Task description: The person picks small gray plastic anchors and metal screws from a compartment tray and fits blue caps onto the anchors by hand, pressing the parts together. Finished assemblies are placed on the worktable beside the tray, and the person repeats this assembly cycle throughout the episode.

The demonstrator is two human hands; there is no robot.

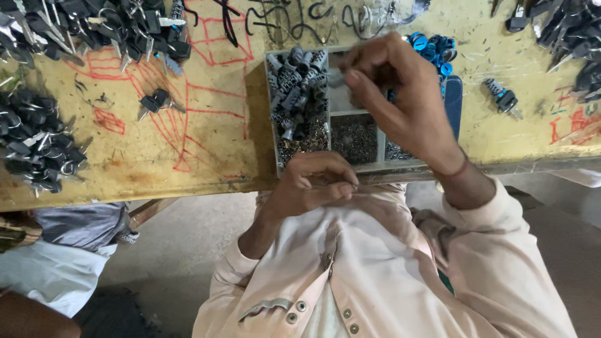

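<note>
A clear compartment tray (273, 145) sits at the near edge of the yellow table (206, 156). Its left compartment holds several grey ribbed cylinders (299, 87); lower compartments hold tiny dark metal bits (354, 139). My right hand (400, 94) hovers over the tray's middle with fingertips pinched together above a compartment; whether a small part is between them is blurred. My left hand (316, 181) rests at the tray's front edge, fingers curled around something small that I cannot make out.
Piles of black keys and lock parts lie at the far left (37, 144), top left (106, 28) and top right (573, 34). Blue rings (432, 47) sit behind the tray. A single lock part (503, 98) lies right. Another person's clothing (62, 250) shows lower left.
</note>
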